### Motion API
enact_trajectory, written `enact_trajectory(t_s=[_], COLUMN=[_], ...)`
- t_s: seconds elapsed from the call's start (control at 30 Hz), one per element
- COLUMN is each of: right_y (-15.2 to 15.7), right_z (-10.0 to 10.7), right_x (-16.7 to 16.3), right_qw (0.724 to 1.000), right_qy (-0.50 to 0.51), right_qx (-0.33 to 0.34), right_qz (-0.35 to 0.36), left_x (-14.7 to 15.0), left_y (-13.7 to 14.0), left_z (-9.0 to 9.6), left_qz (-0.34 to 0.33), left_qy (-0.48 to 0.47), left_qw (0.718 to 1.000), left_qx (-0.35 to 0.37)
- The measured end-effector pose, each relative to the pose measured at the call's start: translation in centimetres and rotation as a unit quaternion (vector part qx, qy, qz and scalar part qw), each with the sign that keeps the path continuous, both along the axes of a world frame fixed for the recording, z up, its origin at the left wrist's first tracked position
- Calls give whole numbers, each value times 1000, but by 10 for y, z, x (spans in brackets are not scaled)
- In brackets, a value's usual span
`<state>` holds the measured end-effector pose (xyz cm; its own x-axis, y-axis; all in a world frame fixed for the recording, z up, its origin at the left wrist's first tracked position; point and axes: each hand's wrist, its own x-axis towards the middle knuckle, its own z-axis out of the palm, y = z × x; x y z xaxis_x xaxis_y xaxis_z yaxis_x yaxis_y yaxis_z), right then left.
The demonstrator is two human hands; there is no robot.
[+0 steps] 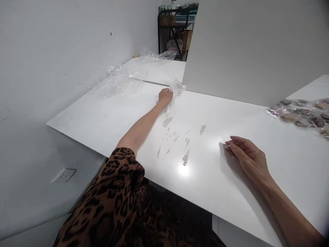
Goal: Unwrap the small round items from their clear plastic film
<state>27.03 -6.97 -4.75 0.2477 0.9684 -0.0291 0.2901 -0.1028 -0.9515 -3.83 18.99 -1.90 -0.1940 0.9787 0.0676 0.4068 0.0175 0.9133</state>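
Our left hand (166,96) clutched clear plastic (178,87), seemingly to hold it bunched; our right hand (248,157), loosely curled and empty, hovered over the desk (125,115).

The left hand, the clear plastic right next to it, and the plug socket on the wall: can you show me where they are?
Left hand (166,96): head view, on the back of the curled hand.
Clear plastic (179,87): head view, on its crumpled bunch.
Plug socket (64,175): head view, on its faceplate.
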Motion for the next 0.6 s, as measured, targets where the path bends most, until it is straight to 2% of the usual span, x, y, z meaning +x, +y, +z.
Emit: enact_trajectory(t_s=[0.1, 0.2, 0.3, 0.4, 0.53, 0.6], right_y=[2, 5, 8, 11, 13, 13], right_z=[-2, 0, 11, 27, 41, 40], right_x=[4, 3, -12, -40, -80, -96], right_qw=[1000, 997, 987, 972, 938, 936], right_qy=[2, -32, -103, -125, -136, -84], right_qx=[18, 49, 80, 102, 152, 146], right_qz=[19, 46, 96, 172, 279, 308], left_x=[-2, -8, -15, -18, -10, -6], left_y=[-36, -81, -125, -161, -194, -203], left_z=[13, 32, 51, 65, 74, 74], left_qz=[-71, -154, -230, -287, -329, -338], left_qy=[-144, -232, -274, -288, -294, -300], left_qw=[987, 960, 930, 902, 877, 871], left_qx=[13, -29, -83, -143, -189, -191])
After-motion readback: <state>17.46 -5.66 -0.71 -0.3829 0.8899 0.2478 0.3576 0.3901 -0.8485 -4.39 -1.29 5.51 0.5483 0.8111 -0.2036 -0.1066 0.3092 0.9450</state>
